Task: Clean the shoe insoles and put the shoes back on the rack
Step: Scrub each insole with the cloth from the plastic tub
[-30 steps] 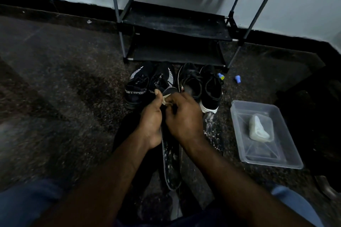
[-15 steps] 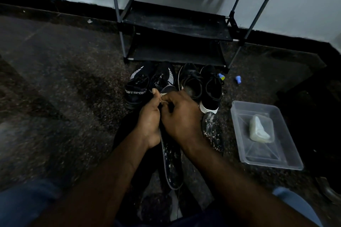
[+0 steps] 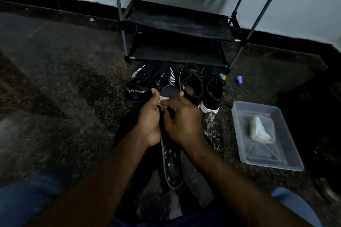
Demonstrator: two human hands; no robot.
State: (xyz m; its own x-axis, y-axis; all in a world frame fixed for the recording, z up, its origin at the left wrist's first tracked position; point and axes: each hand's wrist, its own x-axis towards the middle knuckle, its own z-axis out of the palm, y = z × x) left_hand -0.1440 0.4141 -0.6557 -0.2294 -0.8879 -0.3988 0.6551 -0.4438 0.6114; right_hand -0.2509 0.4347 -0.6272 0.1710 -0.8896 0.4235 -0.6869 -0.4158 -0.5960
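Both hands clamp the upper part of one dark insole (image 3: 172, 167). My left hand (image 3: 149, 123) curls round its left edge. My right hand (image 3: 184, 123) curls over it, pinching a pale cloth (image 3: 163, 98) onto it. The insole's rounded end sticks out above the fingers and the rest runs down toward me, flecked white. Just beyond the grip, the striped shoe (image 3: 137, 90) reads "ORTSPORT" on its heel. A black pair (image 3: 212, 88) sits beside it, with the rack (image 3: 177, 24) behind. A second insole (image 3: 212, 131) lies right of my wrist. Farther right is a clear tray (image 3: 245, 160) with a pale lump (image 3: 260, 131) in it.
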